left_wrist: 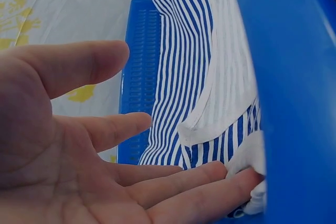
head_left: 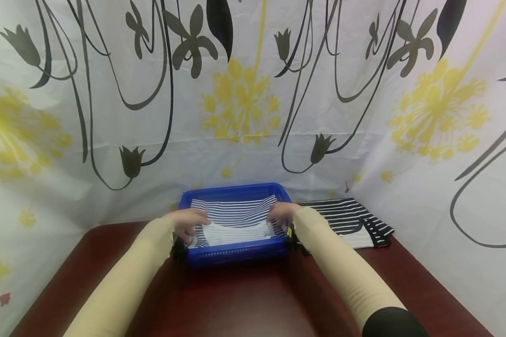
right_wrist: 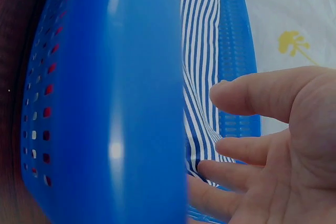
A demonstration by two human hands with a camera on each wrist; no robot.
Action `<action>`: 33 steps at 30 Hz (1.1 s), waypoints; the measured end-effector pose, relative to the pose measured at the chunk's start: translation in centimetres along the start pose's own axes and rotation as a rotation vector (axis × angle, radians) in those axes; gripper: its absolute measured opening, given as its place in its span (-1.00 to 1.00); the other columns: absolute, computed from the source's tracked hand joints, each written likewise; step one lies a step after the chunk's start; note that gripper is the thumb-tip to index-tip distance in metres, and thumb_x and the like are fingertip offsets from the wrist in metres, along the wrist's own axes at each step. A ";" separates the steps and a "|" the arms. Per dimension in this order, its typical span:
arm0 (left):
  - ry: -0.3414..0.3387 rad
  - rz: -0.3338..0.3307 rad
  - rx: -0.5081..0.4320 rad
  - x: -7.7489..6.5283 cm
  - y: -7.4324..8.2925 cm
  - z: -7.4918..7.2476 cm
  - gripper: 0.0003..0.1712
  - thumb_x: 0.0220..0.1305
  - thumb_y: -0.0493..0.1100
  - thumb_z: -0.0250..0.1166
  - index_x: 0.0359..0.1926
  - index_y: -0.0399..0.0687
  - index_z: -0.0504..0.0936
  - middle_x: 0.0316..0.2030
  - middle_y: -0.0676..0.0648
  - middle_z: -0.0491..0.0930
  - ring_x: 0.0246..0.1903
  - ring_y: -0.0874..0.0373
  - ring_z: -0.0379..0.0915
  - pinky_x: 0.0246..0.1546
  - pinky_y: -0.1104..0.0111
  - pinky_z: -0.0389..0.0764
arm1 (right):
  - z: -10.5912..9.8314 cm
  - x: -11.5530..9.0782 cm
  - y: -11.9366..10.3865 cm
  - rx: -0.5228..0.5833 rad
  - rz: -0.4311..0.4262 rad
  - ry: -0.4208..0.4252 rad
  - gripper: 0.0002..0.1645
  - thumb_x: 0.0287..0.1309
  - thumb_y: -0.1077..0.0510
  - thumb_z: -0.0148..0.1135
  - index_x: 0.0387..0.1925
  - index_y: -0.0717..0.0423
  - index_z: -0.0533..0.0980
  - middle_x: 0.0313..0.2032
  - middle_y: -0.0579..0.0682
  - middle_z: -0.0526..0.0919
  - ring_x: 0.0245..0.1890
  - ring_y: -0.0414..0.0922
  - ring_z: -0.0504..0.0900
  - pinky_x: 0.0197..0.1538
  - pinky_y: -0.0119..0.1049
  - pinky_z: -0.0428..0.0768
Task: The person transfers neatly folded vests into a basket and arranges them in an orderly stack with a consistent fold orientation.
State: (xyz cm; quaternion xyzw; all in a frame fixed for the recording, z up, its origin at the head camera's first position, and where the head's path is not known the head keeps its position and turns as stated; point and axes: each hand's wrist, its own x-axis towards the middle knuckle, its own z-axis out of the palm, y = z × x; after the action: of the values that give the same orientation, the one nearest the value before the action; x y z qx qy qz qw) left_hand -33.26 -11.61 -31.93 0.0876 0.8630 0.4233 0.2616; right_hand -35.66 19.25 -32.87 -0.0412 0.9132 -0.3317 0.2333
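Observation:
A blue-and-white striped garment (head_left: 232, 211) with a white section (head_left: 236, 235) lies inside a blue plastic basket (head_left: 238, 252). My left hand (head_left: 188, 222) is at the basket's left end. In the left wrist view its fingers (left_wrist: 178, 190) are extended, their tips against the striped and white cloth near the front wall. My right hand (head_left: 283, 213) reaches over the basket's right end. The right wrist view shows its thumb and fingers (right_wrist: 244, 150) spread, fingertips right at the striped cloth. Part of that hand is hidden behind the basket wall.
Right of the basket lies a black-and-white striped garment (head_left: 341, 217), partly behind my right forearm. Basket and garment are on a dark red-brown table (head_left: 244, 299). A white flower-printed curtain (head_left: 244, 159) hangs behind and along both sides.

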 end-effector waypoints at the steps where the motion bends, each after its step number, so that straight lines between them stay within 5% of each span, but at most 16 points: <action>1: -0.002 -0.007 -0.006 0.2 0.0 -0.1 -0.26 0.43 -0.08 0.06 0.45 -0.34 0.04 0.40 -0.45 0.01 0.25 -0.46 0.16 -0.06 -0.10 0.56 | 0.0 0.1 0.0 0.012 0.005 -0.003 -0.25 0.34 0.17 0.06 0.44 0.32 0.05 0.34 0.30 0.25 0.14 0.18 0.49 0.05 0.05 0.54; 11: -0.021 -0.018 -0.055 0.3 0.1 -0.5 -0.24 0.43 -0.06 0.07 0.46 -0.35 0.00 0.43 -0.44 -0.09 0.29 -0.50 0.03 -0.01 -0.18 0.49 | -0.1 -0.1 -0.2 0.020 0.005 -0.001 -0.25 0.35 0.11 0.07 0.43 0.34 0.08 0.38 0.32 0.18 0.23 0.24 0.39 0.17 0.07 0.46; 26: 0.008 -0.029 -0.091 -0.5 -0.8 -0.5 -0.28 0.44 -0.03 0.05 0.44 -0.34 0.09 0.41 -0.46 -0.05 0.28 -0.51 0.02 0.07 -0.13 0.45 | 0.8 -0.4 -0.4 0.078 -0.001 -0.016 -0.30 0.34 0.08 0.09 0.39 0.32 0.18 0.37 0.29 0.21 0.22 0.27 0.39 -0.04 0.07 0.59; 30: 0.031 0.039 -0.106 -0.6 -1.3 -1.0 -0.28 0.45 -0.06 0.04 0.43 -0.41 0.06 0.37 -0.50 0.05 0.29 -0.44 0.09 0.11 -0.04 0.46 | 0.9 -0.3 -0.5 0.091 -0.002 -0.014 -0.27 0.35 0.06 0.09 0.42 0.28 0.14 0.34 0.27 0.26 -0.10 0.13 0.53 -0.21 -0.02 0.59; 33: 0.090 0.129 -0.141 -0.7 -1.7 -1.3 -0.34 0.46 -0.12 0.03 0.37 -0.51 0.12 0.29 -0.52 0.19 0.23 -0.37 0.24 0.08 0.02 0.50 | 1.0 -0.3 -0.6 0.112 -0.036 0.007 -0.28 0.35 0.03 0.10 0.42 0.24 0.19 0.31 0.23 0.32 -0.17 0.05 0.52 -0.27 -0.07 0.56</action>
State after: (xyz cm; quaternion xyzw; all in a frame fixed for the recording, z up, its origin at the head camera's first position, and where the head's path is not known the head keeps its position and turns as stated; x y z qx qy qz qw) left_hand -33.22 -13.80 -32.37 0.1052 0.8346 0.5022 0.2004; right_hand -34.98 18.27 -33.07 -0.0435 0.8931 -0.3865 0.2258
